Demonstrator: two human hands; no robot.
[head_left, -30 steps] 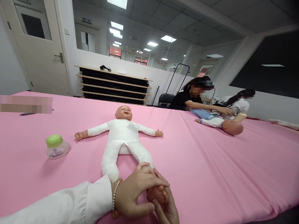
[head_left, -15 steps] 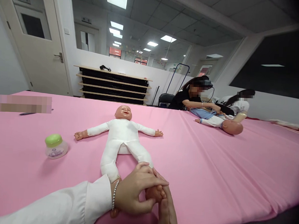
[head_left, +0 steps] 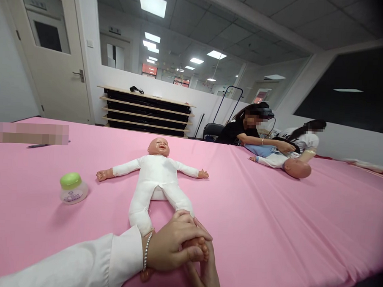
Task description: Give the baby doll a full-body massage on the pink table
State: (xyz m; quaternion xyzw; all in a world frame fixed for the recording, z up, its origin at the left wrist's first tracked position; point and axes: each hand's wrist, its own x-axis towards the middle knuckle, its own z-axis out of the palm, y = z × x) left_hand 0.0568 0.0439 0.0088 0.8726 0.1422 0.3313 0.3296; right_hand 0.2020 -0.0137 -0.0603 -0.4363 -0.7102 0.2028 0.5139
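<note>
A baby doll (head_left: 156, 176) lies face-up on a pink mat (head_left: 271, 214), its foot (head_left: 200, 244) at six o'clock. The left hand (head_left: 171, 246) stays clamped over it, thumb now slid toward the toes. The right hand (head_left: 205, 273), fingers together underneath, has dropped lower, so the rubbing looks mid-stroke.

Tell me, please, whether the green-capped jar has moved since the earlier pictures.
No. The green-capped jar stands as far left of the doll as before, on the pink mat.

Pink mat (head_left: 270, 223) carries white doll (head_left: 155, 175), jar (head_left: 72, 189); second doll (head_left: 284, 163).
</note>
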